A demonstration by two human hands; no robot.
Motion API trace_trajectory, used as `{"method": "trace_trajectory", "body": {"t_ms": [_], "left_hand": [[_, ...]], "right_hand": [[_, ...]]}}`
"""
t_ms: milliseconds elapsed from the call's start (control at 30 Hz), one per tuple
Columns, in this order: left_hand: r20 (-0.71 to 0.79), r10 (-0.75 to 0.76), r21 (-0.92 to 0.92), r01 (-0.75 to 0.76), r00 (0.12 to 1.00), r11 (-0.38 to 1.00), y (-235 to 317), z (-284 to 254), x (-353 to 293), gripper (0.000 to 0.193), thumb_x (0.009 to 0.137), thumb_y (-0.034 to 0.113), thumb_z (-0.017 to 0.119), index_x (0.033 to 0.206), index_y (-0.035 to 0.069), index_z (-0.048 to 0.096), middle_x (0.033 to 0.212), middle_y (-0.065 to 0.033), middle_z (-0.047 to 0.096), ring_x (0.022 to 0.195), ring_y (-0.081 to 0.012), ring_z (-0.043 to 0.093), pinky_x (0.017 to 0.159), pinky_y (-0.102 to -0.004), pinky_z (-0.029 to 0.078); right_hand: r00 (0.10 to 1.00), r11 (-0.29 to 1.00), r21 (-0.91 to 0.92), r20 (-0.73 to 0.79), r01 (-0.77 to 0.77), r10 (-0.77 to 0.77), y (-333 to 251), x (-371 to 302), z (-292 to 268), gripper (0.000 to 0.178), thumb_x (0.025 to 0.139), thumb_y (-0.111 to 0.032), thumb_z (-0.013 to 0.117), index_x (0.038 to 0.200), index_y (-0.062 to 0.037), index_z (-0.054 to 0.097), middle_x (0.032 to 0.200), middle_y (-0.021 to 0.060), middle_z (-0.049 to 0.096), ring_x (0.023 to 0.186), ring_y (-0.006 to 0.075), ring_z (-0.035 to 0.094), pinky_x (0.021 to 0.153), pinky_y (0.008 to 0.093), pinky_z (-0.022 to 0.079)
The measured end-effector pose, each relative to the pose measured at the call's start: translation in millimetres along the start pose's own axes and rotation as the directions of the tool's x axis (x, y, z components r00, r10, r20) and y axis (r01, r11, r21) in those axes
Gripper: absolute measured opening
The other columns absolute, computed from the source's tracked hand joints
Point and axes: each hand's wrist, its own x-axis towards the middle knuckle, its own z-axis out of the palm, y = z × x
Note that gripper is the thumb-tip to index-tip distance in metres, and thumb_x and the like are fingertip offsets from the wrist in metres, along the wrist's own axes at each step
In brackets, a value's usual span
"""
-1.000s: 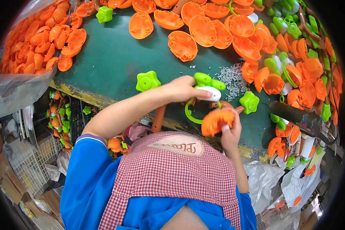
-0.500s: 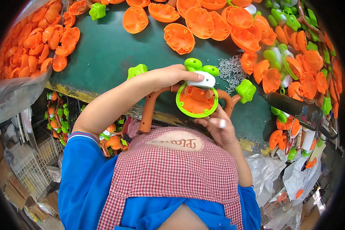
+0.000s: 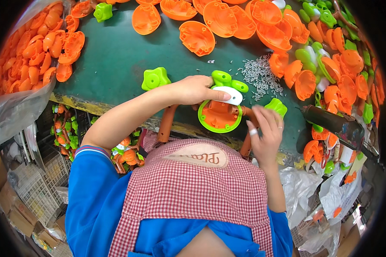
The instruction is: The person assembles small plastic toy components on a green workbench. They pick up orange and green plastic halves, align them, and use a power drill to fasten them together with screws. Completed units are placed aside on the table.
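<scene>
Orange, green and brown moulded plastic, one assembly in hand

Item: assembly, at the desk's (image 3: 111, 60) near edge, in front of a red-and-white checked apron (image 3: 193, 188). Parts: hollow orange cup (image 3: 218, 115), round, ringed by a smooth green rim (image 3: 219, 129); white rounded piece (image 3: 230, 95) above it; green rounded lobes (image 3: 230, 81) on top; brown tubes (image 3: 165, 124) to either side.

Hands: left hand (image 3: 197, 91) pinches the white rounded piece; right hand (image 3: 266, 135), fingers loosely bent, is at the right-hand tube, grip impossible to tell.

Alongside: green star-shaped knobs (image 3: 155, 79), heaped small metal screws (image 3: 259, 77), hollow orange half-shells (image 3: 197, 38), dark cylindrical tool (image 3: 334, 124).

Surface: green, matt, scuffed; front edging (image 3: 81, 100) yellow, worn.

Room: clear plastic bag (image 3: 17, 107) of orange shells, left; pale lattice crates (image 3: 34, 184), lower left; crumpled clear sheeting (image 3: 298, 192), lower right.
</scene>
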Motion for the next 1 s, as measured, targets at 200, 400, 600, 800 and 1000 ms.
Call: {"method": "trace_trajectory", "body": {"t_ms": [200, 400, 600, 800, 1000], "left_hand": [[-0.218, 0.166, 0.259, -0.107, 0.962, 0.960, 2, 24, 10, 0.068, 0.091, 0.064, 0.051, 0.109, -0.001, 0.061, 0.096, -0.0164, 0.067, 0.084, -0.0273, 0.065, 0.077, -0.0374, 0.050], [-0.142, 0.202, 0.229, -0.166, 0.969, 0.959, 5, 25, 7, 0.077, 0.087, 0.070, 0.050, 0.117, -0.001, 0.059, 0.101, -0.0197, 0.068, 0.095, -0.0326, 0.066, 0.084, -0.0402, 0.051], [-0.160, 0.323, 0.239, -0.281, 0.933, 0.930, -9, 22, 20, 0.077, 0.089, 0.071, 0.045, 0.115, -0.001, 0.058, 0.096, -0.0208, 0.069, 0.093, -0.0373, 0.066, 0.084, -0.0425, 0.051], [-0.248, 0.340, 0.515, -0.174, 0.907, 0.839, -19, 14, -6, 0.068, 0.093, 0.062, 0.044, 0.114, -0.002, 0.052, 0.094, -0.0243, 0.068, 0.084, -0.0403, 0.067, 0.072, -0.0486, 0.052], [-0.327, 0.353, 0.600, -0.096, 0.876, 0.794, 0, 35, -12, 0.062, 0.094, 0.055, 0.046, 0.120, -0.001, 0.048, 0.104, -0.0241, 0.063, 0.089, -0.0419, 0.064, 0.076, -0.0504, 0.050]], "right_hand": [[0.999, 0.999, -0.042, 0.051, 0.004, -0.002, 20, -11, 26, 0.035, 0.078, -0.006, 0.070, 0.113, -0.0038, 0.067, 0.098, 0.0071, 0.068, 0.088, 0.0222, 0.063, 0.092, 0.0390, 0.039], [0.998, 0.997, -0.065, 0.044, -0.041, 0.044, 18, -24, 31, 0.039, 0.077, -0.007, 0.069, 0.116, -0.0040, 0.066, 0.105, 0.0082, 0.065, 0.095, 0.0220, 0.061, 0.093, 0.0398, 0.039], [0.995, 0.985, 0.163, 0.075, 0.046, -0.059, -8, -14, 32, 0.063, 0.065, -0.030, 0.084, 0.122, -0.0148, 0.061, 0.138, 0.0148, 0.043, 0.122, 0.0335, 0.045, 0.096, 0.0492, 0.037], [0.998, 0.991, 0.127, 0.036, 0.043, -0.048, -5, -15, 42, 0.071, 0.061, -0.026, 0.086, 0.122, -0.0093, 0.055, 0.134, 0.0152, 0.045, 0.111, 0.0364, 0.050, 0.094, 0.0484, 0.040], [0.999, 0.993, 0.120, 0.031, 0.016, -0.019, -8, -14, 50, 0.071, 0.060, -0.021, 0.086, 0.117, -0.0083, 0.047, 0.132, 0.0141, 0.042, 0.111, 0.0378, 0.046, 0.094, 0.0492, 0.041]]}}
